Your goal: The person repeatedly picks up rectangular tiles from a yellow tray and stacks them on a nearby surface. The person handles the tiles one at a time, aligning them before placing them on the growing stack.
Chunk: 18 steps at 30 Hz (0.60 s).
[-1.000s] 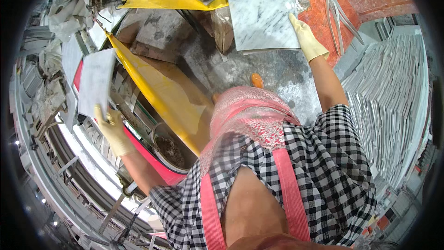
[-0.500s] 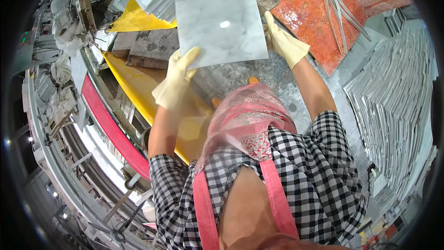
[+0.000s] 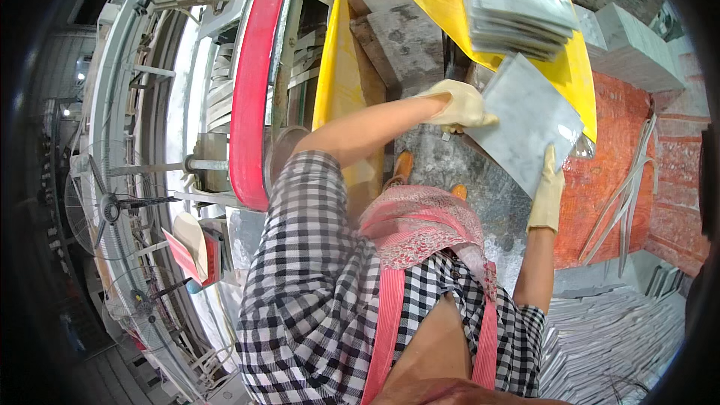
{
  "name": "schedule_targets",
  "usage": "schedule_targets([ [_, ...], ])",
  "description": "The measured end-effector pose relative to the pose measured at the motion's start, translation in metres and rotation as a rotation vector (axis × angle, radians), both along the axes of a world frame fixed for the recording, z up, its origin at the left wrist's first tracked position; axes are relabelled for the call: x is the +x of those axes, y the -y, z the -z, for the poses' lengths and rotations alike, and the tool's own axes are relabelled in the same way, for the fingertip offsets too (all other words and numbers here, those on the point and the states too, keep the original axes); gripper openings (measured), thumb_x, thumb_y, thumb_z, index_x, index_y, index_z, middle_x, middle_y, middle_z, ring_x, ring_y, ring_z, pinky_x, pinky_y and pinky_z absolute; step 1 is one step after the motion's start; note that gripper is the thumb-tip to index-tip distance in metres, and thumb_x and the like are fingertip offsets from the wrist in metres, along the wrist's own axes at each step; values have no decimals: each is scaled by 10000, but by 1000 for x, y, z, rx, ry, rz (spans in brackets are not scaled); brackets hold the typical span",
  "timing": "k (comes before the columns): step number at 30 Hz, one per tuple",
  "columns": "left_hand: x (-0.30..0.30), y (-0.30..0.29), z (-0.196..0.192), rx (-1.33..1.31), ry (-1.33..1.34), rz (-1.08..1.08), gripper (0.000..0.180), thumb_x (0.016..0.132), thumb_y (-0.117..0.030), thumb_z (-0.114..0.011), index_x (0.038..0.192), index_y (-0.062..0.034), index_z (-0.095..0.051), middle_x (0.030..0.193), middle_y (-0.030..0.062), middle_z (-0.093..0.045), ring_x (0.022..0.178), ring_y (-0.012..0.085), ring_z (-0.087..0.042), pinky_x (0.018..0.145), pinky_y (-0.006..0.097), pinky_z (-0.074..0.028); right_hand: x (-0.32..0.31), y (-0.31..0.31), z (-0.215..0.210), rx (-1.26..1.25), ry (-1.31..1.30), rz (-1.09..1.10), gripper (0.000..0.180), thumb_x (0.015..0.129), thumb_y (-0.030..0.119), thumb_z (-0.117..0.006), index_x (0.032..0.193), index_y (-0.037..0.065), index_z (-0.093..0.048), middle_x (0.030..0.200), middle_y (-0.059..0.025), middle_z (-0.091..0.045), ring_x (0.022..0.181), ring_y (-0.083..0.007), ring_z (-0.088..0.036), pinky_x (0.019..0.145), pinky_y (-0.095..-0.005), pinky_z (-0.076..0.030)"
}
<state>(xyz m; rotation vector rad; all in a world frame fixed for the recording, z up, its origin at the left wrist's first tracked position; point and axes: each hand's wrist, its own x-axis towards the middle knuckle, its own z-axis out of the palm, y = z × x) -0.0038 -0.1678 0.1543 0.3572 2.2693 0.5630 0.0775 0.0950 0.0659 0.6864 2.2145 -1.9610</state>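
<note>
A square grey-white marble tile (image 3: 529, 116) is held between my two gloved hands, turned so that one corner points away from me. My left hand (image 3: 461, 106), in a cream rubber glove, is closed on the tile's left corner. On its near right edge, my right hand (image 3: 548, 189) in a matching glove grips with the thumb lying on the upper face. The right fingers are hidden under the tile. Just beyond the held tile is a stack of similar tiles (image 3: 517, 4), resting on yellow sheeting (image 3: 589, 97).
Orange-red boards (image 3: 604, 157) with loose grey straps (image 3: 626, 199) lie to the right. Rows of thin slabs (image 3: 607, 341) stand at the lower right. A machine with a red strip (image 3: 255, 97) runs along my left, near a fan (image 3: 111, 208). White blocks (image 3: 634, 49) sit at the far right.
My view and body have turned leftward. The tile has rotated in my hands and now sits closer to the tile stack. Both hands still grip it.
</note>
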Motion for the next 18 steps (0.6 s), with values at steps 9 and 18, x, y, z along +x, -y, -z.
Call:
schedule_targets([
  [9, -110, 273, 11, 654, 88, -892, 276, 1015, -249, -499, 1047, 2, -612, 779, 94, -669, 566, 175, -621, 490, 251, -490, 17, 10, -20, -85, 173, 102, 717, 1003, 479, -587, 1458, -56, -443, 1386, -163, -579, 1185, -261, -625, 996, -376, -522],
  [18, -230, 489, 123, 1472, -421, -1942, 295, 973, -182, -569, 1072, 88, -502, 863, 240, -640, 683, 286, -703, 563, 306, -605, 20, -18, -7, 75, 155, 112, 768, 1018, 525, -527, 1520, -35, -372, 1518, -157, -452, 1362, -271, -481, 1130, -391, -395],
])
